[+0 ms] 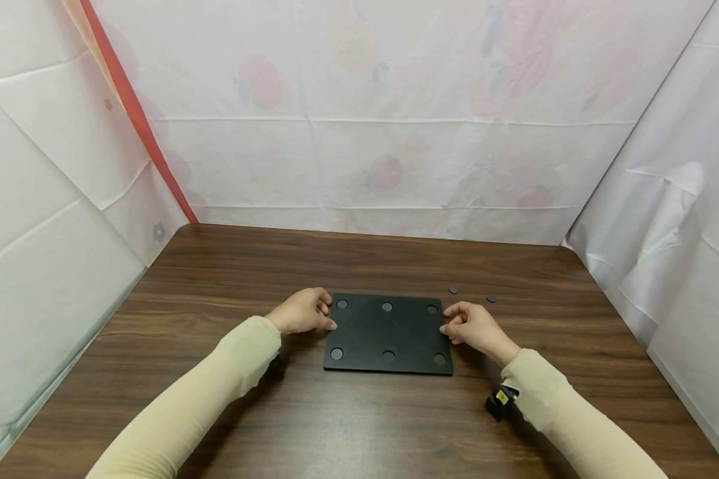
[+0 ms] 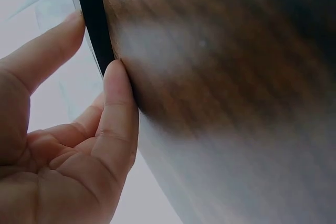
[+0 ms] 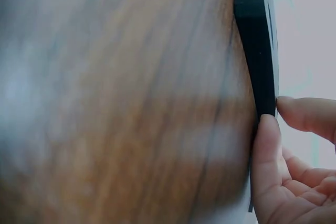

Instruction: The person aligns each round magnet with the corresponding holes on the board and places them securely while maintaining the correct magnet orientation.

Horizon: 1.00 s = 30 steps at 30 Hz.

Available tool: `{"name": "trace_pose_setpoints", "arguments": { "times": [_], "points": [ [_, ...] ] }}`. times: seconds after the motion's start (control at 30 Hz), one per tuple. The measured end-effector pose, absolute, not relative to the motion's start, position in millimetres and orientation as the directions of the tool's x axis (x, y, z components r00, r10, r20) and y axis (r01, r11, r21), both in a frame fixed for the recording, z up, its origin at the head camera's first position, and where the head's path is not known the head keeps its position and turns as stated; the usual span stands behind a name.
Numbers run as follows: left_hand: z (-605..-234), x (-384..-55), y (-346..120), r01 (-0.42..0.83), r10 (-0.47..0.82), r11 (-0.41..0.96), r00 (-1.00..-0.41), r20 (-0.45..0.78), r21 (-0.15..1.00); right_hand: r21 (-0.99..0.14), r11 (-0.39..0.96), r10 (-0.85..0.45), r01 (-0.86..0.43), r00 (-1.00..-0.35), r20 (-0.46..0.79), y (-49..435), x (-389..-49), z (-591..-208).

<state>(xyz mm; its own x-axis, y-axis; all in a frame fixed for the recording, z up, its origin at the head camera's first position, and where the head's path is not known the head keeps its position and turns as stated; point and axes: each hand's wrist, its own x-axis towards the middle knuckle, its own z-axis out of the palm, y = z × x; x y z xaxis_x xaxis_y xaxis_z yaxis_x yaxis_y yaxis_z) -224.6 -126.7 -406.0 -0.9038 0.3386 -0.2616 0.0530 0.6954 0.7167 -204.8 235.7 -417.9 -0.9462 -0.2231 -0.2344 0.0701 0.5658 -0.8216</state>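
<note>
A flat black rectangular board [image 1: 389, 332] lies on the wooden table, with several round spots along its far and near edges. Its left edge is between the thumb and fingers of my left hand [image 1: 302, 311]. On the opposite side, my right hand [image 1: 478, 328] pinches the right edge. In the left wrist view the thumb [image 2: 55, 45] lies on the board's top face and a fingertip meets its lower edge. The right wrist view shows a similar pinch, with the index finger [image 3: 268, 150] against the board's side [image 3: 257, 51]. Whether the board is lifted, I cannot tell.
Two small dark discs, one nearer [image 1: 453, 290] the board and another [image 1: 491, 298] farther right, lie beyond my right hand. White patterned cloth [image 1: 359, 133] hangs behind the brown table [image 1: 347, 426] and along both sides. A small black device [image 1: 498, 404] is under my right wrist.
</note>
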Motion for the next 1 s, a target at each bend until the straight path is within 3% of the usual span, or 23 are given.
{"name": "trace_pose_setpoints", "arguments": {
  "times": [0.27,0.47,0.73,1.0],
  "points": [
    [-410,-224,-126,0.048,0.331,0.688,-0.909,-0.254,0.724,-0.812,0.582,-0.211,0.043,-0.956,-0.202,238,-208,-414],
    [-410,-224,-126,0.055,0.330,0.690,-0.911,-0.247,0.721,-0.779,0.625,-0.206,-0.048,-0.973,-0.105,245,-213,-407],
    [-409,-224,-127,0.068,0.341,0.689,-0.909,-0.240,0.721,-0.686,0.719,-0.157,-0.114,-0.988,0.000,257,-221,-396],
    [-409,-224,-127,0.057,0.340,0.681,-0.908,-0.246,0.731,-0.591,0.791,-0.187,-0.156,-0.982,0.009,268,-228,-399]
  ]
}}
